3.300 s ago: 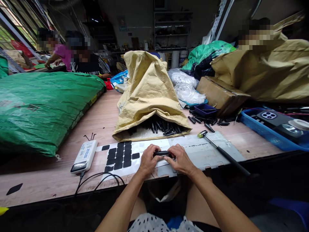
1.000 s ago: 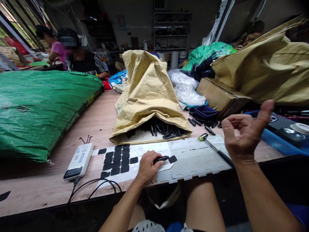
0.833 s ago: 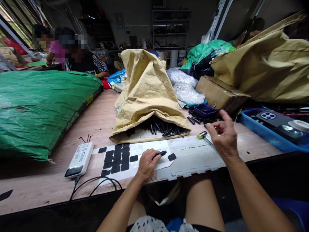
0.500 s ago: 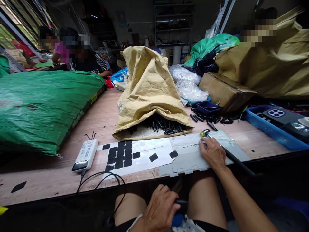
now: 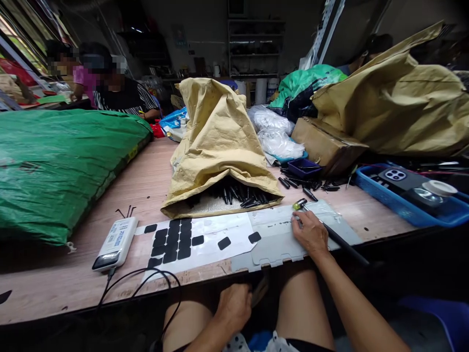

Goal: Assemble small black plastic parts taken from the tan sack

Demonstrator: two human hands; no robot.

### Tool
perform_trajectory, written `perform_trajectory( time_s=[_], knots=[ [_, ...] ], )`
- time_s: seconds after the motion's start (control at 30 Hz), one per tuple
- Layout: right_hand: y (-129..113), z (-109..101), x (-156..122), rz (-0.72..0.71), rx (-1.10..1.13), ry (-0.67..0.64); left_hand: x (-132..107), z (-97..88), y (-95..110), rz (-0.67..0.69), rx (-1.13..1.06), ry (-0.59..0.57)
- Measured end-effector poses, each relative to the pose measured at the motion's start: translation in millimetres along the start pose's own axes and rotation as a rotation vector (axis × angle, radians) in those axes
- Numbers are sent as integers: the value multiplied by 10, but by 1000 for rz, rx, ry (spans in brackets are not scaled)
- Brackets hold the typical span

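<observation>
Below the table edge, over my lap, my left hand (image 5: 234, 305) is closed, its fingers curled; what they hold, if anything, is hidden. My right hand (image 5: 310, 234) rests on the grey board (image 5: 274, 247) with its fingertips drawn together; anything between them is too small to make out. A small hammer (image 5: 346, 244) with a yellowish head and long black handle lies by the right hand, which covers part of its shaft. Left of it is a white sheet (image 5: 210, 252) with black rounded-square stickers (image 5: 178, 239); two lie apart near the sheet's right side.
A tan sack (image 5: 220, 142) lies open towards me, full of black tapered parts (image 5: 249, 195). More black parts lie near a purple tray (image 5: 304, 167). A white power bank (image 5: 115, 244) with a cable, a green sack (image 5: 73, 166) and a blue tray (image 5: 395, 205) stand around. Co-workers sit behind.
The view has shifted slightly right. My left hand has moved up towards the table edge and turned; the dark rod by it no longer shows. My right hand stays beside the hammer.
</observation>
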State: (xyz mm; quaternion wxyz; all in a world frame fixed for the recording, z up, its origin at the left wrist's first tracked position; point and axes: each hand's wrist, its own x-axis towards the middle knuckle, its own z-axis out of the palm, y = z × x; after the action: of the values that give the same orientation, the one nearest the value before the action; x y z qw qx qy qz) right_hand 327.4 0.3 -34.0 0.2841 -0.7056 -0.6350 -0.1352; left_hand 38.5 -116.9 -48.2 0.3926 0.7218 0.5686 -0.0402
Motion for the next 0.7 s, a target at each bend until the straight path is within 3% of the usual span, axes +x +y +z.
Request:
perform_trajectory(
  time_s=[0.1,0.17,0.27,0.33,0.4,0.53,0.7],
  knots=[
    [-8,3,-3,-19,-25,13,-133,-174,358,228,-1,14],
    [-8,7,-5,-33,-34,16,-69,-427,588,310,-34,96],
    [-2,9,-4,-37,-39,6,311,-943,783,246,-93,413],
    [3,7,1,-30,-33,-7,678,-1270,801,192,-76,648],
    [6,3,8,-25,-21,-13,1030,-1501,769,175,14,778],
    [2,-8,22,-22,-1,-15,1437,-1634,703,105,207,707],
    [-17,-26,29,-20,-3,-25,1496,-1566,681,46,282,631]
  ],
)
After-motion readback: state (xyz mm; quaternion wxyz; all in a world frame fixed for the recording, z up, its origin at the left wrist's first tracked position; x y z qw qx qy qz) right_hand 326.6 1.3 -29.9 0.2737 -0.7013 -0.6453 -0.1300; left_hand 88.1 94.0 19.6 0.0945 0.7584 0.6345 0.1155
